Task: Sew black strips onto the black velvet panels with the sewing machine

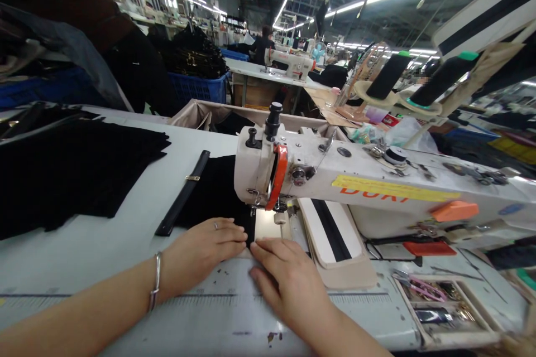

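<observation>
A black fabric piece point(211, 192) lies flat on the table, its right edge beneath the head of the white sewing machine point(257, 164). Along its left side runs a black strap point(184, 192) with a small gold-coloured metal fitting. My left hand point(201, 248) rests flat on the fabric near its front edge, fingers stretched out towards the needle area. Just to the right, my right hand point(288, 276) touches the fabric's front right corner with its fingertips, beside the shiny machine plate point(270, 223). Its fingers are stretched out, with the thumb a little apart.
A pile of black fabric pieces point(84, 167) covers the table's left part. Right of the needle lie cream panels with a black stripe point(330, 228). A tray point(446, 307) of small tools and metal parts stands at the front right. Black thread cones point(387, 75) stand behind the machine.
</observation>
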The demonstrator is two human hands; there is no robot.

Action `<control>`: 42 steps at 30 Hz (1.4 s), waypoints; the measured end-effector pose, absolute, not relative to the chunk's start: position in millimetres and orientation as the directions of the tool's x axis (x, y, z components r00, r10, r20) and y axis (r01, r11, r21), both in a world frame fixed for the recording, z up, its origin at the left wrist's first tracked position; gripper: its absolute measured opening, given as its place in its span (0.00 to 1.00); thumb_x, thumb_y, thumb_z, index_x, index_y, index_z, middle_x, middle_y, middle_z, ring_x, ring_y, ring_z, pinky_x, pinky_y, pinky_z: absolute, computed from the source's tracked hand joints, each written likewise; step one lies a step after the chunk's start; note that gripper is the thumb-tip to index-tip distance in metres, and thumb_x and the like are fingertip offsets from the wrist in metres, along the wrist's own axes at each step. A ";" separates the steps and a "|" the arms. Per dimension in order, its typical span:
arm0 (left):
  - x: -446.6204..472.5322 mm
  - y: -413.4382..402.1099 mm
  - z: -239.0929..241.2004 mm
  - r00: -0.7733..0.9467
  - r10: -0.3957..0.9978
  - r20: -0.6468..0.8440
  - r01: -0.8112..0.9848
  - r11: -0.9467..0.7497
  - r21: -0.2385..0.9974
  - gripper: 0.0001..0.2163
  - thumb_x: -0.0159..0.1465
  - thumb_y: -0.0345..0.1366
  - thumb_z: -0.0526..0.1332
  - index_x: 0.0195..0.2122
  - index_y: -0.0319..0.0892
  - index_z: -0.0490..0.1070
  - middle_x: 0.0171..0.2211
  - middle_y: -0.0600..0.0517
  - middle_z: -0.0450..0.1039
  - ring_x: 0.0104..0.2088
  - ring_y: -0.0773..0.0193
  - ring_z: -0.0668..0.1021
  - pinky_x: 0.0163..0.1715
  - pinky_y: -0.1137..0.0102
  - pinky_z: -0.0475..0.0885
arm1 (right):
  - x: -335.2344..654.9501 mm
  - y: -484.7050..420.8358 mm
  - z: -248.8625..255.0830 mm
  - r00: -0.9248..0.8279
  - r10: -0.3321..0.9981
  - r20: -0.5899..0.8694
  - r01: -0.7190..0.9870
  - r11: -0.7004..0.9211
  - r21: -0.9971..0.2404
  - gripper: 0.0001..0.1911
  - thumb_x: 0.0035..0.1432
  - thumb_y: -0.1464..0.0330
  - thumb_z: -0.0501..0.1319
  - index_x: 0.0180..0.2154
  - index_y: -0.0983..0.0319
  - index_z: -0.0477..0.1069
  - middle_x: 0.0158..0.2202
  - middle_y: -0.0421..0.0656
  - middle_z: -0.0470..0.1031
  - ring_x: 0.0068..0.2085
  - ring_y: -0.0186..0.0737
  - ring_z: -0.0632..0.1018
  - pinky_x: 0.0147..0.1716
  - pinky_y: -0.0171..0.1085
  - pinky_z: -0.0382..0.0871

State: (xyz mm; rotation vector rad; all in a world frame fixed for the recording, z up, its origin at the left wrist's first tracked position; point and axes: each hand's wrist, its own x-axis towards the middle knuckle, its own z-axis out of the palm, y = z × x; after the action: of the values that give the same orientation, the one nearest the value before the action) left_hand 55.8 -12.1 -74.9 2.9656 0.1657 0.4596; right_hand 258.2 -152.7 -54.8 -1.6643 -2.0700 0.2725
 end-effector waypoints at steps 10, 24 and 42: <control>73.1 19.8 -72.9 0.949 0.164 0.271 0.133 -0.983 0.128 0.17 0.65 0.21 0.53 0.51 0.40 0.73 0.52 0.49 0.76 0.55 0.61 0.75 0.62 0.62 0.65 | 264.9 -123.7 -53.7 -0.153 0.967 0.203 0.907 0.219 -0.361 0.21 0.64 0.66 0.60 0.58 0.59 0.69 0.53 0.45 0.74 0.51 0.46 0.73 0.53 0.48 0.69; 92.2 34.3 -59.9 0.919 0.279 0.281 0.261 -0.960 0.099 0.15 0.65 0.20 0.54 0.44 0.42 0.77 0.46 0.51 0.79 0.50 0.63 0.78 0.57 0.68 0.69 | 265.8 -107.6 -62.8 -0.057 0.970 0.237 0.914 0.146 -0.379 0.18 0.64 0.67 0.59 0.55 0.59 0.69 0.54 0.47 0.73 0.56 0.49 0.70 0.56 0.49 0.65; 89.9 30.8 -63.3 0.906 0.331 0.264 0.280 -0.936 0.212 0.16 0.64 0.20 0.55 0.43 0.44 0.78 0.47 0.52 0.80 0.50 0.63 0.78 0.58 0.67 0.69 | 255.2 -113.5 -57.6 -0.022 0.963 0.269 0.914 0.128 -0.385 0.13 0.63 0.67 0.60 0.50 0.57 0.72 0.49 0.43 0.76 0.52 0.45 0.73 0.55 0.43 0.65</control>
State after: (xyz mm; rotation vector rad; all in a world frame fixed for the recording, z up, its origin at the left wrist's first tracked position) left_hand 89.9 30.8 -63.3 2.9009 0.4689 0.4457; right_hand 255.2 -113.5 -57.6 -1.8047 -1.9545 0.1416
